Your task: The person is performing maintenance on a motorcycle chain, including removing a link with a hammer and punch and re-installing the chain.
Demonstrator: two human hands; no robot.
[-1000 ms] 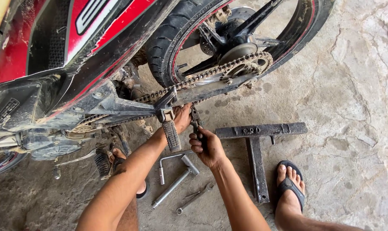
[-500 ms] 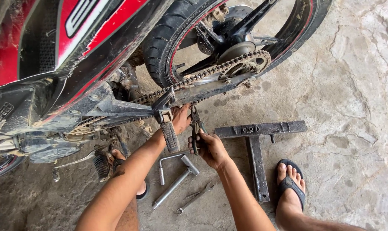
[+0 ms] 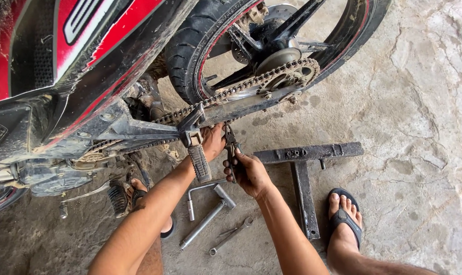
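A red and black motorcycle fills the upper left, its rear wheel (image 3: 190,56) raised above the concrete. Its drive chain (image 3: 231,89) runs from the rear sprocket (image 3: 297,74) toward the engine. My left hand (image 3: 213,141) reaches up under the swingarm, just behind the passenger footpeg (image 3: 199,162), fingers against the lower chain run. My right hand (image 3: 248,173) grips a pair of pliers (image 3: 230,142) whose jaws point up at the chain beside the left hand.
On the floor beneath my arms lie a T-handle socket wrench (image 3: 206,213) and a small spanner (image 3: 231,235). A black T-shaped steel stand (image 3: 305,173) lies to the right. My sandalled right foot (image 3: 345,221) rests beside it. The brake pedal (image 3: 117,197) juts out lower left.
My right hand has lifted the pliers from near the floor up toward the chain. The left hand has stayed at the chain by the footpeg.
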